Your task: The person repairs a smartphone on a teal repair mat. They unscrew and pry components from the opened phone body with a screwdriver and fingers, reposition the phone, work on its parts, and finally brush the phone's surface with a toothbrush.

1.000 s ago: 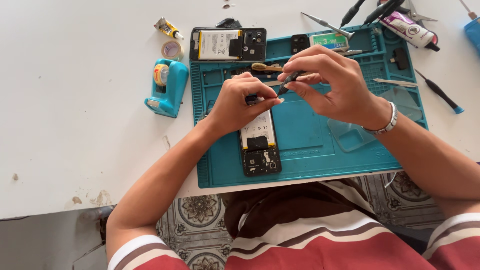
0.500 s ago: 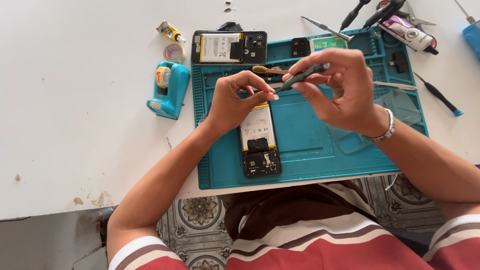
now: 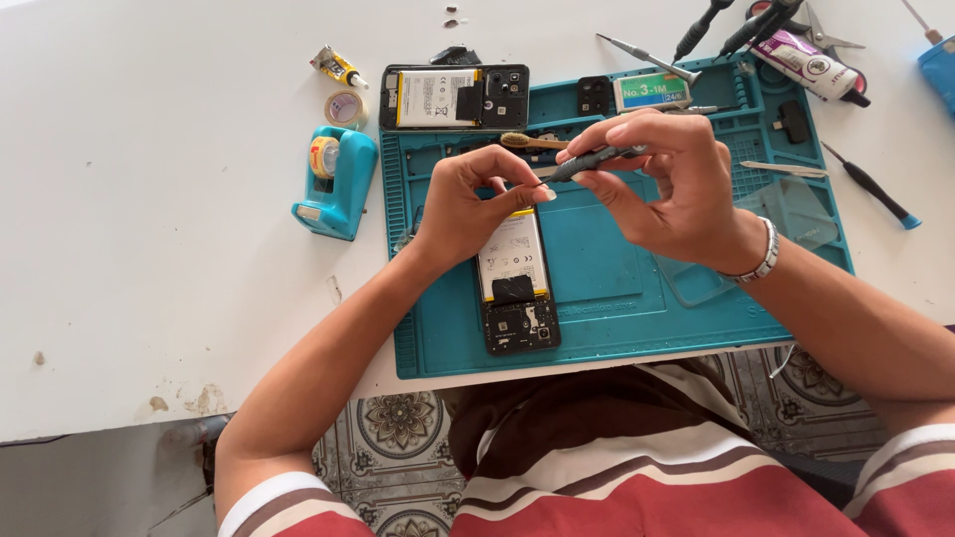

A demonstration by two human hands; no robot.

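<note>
An opened phone (image 3: 517, 288) with its white battery showing lies on a teal work mat (image 3: 617, 298). Above it my left hand (image 3: 477, 204) pinches something tiny between thumb and fingertip; what it is I cannot make out. My right hand (image 3: 667, 184) grips a dark slim screwdriver (image 3: 587, 161) whose tip points left at the left hand's fingertips. Both hands hover over the mat, clear of the phone. A metal bracelet is on my right wrist.
A second opened phone (image 3: 453, 96) lies at the mat's top edge. A teal tape dispenser (image 3: 336, 179), a tape roll (image 3: 346, 107) and a glue tube (image 3: 336, 65) sit at left. Screwdrivers, tweezers and a tube (image 3: 811, 65) lie at top right. A clear glass sheet (image 3: 786, 214) rests on the mat.
Both hands have lifted off the phone and come together above it. The screwdriver tip now meets the left hand's fingertips.
</note>
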